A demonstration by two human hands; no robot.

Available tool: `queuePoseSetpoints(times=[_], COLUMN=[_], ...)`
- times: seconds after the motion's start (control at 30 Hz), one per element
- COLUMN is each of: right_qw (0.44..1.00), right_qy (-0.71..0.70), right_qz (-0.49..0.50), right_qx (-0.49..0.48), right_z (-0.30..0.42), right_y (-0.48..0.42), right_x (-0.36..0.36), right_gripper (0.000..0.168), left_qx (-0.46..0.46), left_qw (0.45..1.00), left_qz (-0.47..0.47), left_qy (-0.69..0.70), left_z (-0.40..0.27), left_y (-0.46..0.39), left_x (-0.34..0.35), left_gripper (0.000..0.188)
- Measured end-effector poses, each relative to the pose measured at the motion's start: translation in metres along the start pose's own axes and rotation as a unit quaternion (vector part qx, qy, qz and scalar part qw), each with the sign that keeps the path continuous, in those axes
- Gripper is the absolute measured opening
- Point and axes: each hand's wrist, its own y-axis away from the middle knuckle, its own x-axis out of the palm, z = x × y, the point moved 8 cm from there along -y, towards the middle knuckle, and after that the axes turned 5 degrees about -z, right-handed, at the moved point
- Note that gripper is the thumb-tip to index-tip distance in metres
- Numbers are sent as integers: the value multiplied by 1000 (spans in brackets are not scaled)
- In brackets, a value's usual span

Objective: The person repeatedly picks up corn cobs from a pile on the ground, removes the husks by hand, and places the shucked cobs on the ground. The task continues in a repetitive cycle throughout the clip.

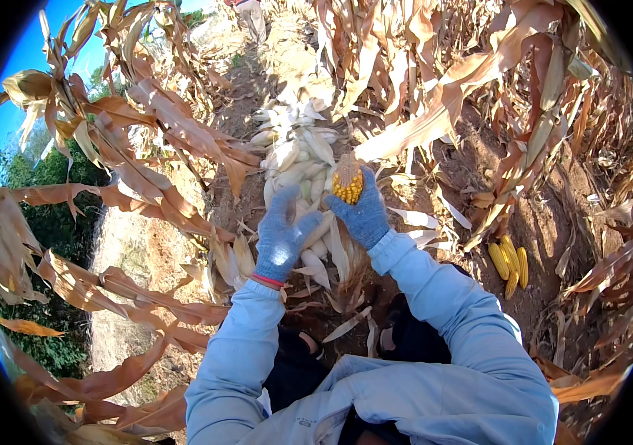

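In my gloved right hand [362, 210] is an ear of corn [348, 183]; yellow kernels cover its lower part, while the upper part looks bare and brownish. My left hand [283, 236], in a blue-grey knit glove with a red band at the wrist, holds nothing, its thumb apart from the fingers. Both hands are above a long heap of pale corn husks [300, 158] on the ground before me. Loose dry husks [316, 267] lie between my hands and my feet.
Several husked yellow corn ears [508, 260] lie on the soil to the right. Dry corn stalks and leaves [444, 105] crowd both sides, some reaching across from the left. Up the row, the legs of another person [252, 21] show. Green bushes [49, 222] grow beyond a bank at the left.
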Motion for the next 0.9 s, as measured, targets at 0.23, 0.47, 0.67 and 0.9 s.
queuePoseSetpoints(times=[0.23,0.47,0.67,0.9], right_qw=[948,962,945,925], right_qy=[-278,-234,-287,-353], right_qz=[64,77,78,56], right_qx=[140,122,139,130], right_z=[2,19,11,29], right_y=[17,16,12,7], right_x=[29,21,16,15], right_gripper=[67,58,55,47], left_qx=[14,-89,-129,-152], left_qw=[995,987,979,967], left_qz=[99,128,149,130], left_qy=[-29,-24,51,157], left_z=[4,51,46,39], left_y=[4,13,12,15], left_x=[31,52,64,68], left_gripper=[102,74,51,46])
